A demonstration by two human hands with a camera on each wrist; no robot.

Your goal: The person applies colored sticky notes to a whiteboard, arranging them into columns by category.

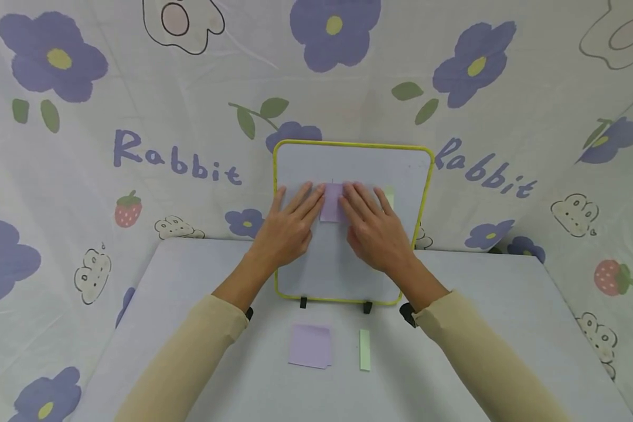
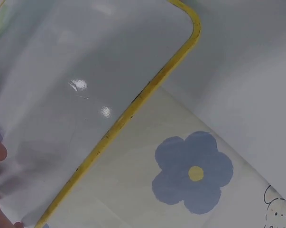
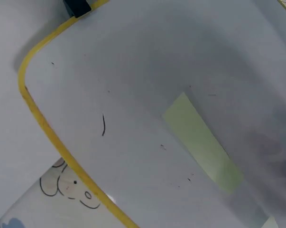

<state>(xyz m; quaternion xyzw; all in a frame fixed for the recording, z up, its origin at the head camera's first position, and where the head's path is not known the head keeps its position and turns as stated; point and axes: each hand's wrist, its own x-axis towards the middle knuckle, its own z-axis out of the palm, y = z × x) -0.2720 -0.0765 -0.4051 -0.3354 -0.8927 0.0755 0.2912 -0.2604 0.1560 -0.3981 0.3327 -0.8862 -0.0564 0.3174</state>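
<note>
On the whiteboard's (image 1: 333, 264) upper half, a purple sticky note (image 1: 331, 205) is touched from the left by the left hand (image 1: 286, 230) and from the right by the right hand (image 1: 375, 233), each grip uncurled; between them, its visible long axis is held upright, neither hand clearly nearer.

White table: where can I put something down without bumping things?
Bare table stretches left of the left sleeve and right of the right sleeve, out to the flowered cloth. Between the sleeves it's crowded: purple sticky notes and green sticky strips before the whiteboard.
</note>
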